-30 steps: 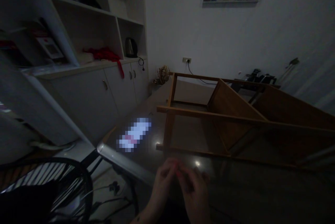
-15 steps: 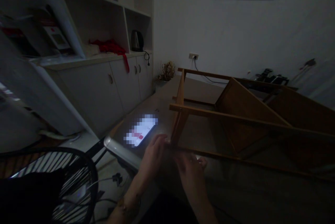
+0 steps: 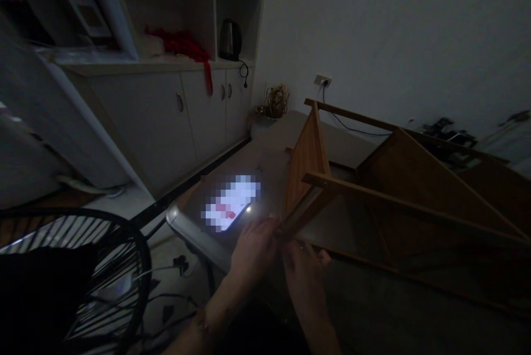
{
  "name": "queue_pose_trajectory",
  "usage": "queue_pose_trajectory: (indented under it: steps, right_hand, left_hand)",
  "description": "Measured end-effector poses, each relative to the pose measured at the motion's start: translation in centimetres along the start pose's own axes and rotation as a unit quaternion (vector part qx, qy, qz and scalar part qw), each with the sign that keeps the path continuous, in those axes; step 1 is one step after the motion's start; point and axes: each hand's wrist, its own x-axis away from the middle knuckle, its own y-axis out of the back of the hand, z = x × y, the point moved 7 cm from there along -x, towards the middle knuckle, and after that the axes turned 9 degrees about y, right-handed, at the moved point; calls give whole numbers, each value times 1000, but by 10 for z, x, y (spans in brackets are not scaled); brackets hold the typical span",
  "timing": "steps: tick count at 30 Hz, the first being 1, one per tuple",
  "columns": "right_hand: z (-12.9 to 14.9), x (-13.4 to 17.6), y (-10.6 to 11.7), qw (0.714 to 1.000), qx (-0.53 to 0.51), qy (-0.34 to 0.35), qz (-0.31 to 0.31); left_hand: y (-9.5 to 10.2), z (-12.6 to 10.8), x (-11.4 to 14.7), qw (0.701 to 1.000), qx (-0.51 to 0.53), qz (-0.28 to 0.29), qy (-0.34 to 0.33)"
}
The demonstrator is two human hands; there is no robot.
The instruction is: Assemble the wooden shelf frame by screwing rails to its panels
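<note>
A brown wooden shelf unit (image 3: pixel 373 194) lies on its side on the table, with slatted boards set between its rails. At its near lower corner, my left hand (image 3: pixel 256 247) is closed, fingertips against the end of the frame. Close beside it, my right hand (image 3: pixel 307 273) is curled at the bottom rail, its fingers pinched together. Dim light and the fingers hide whatever small thing may be in the right hand. A lit phone (image 3: pixel 236 197), its screen blurred out, rests on the table just left of my left hand.
Small dark bits (image 3: pixel 259 168) lie beyond the phone on the table (image 3: pixel 265 150). A black wire-backed chair (image 3: pixel 143 255) stands at the left, with cables (image 3: pixel 178 294) on the floor. White cabinets (image 3: pixel 145 117) hold a kettle (image 3: pixel 230 40) and red cloth (image 3: pixel 186 45).
My view has shifted and tilted. The slatted end panel of the shelf now shows more of its face. My left hand has moved right, against the frame's corner, nearer my right hand.
</note>
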Motion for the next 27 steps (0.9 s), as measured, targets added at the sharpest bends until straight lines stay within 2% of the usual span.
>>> queue_pose_trajectory:
  steps: [3,8,13,27]
  right_hand:
    - [-2,2,0,1000,8,-3,-6]
    - [-7,5,0,1000,6,-14,22]
    - [-7,4,-1,999,-4,-16,28]
    - [-1,-7,4,997,73,-11,-10]
  left_hand:
    - [0,1,0,1000,12,10,0]
    - [0,-1,-1,999,21,30,-9]
    - [1,-1,-1,999,26,22,-6]
    - [-1,-1,-1,999,12,32,-13]
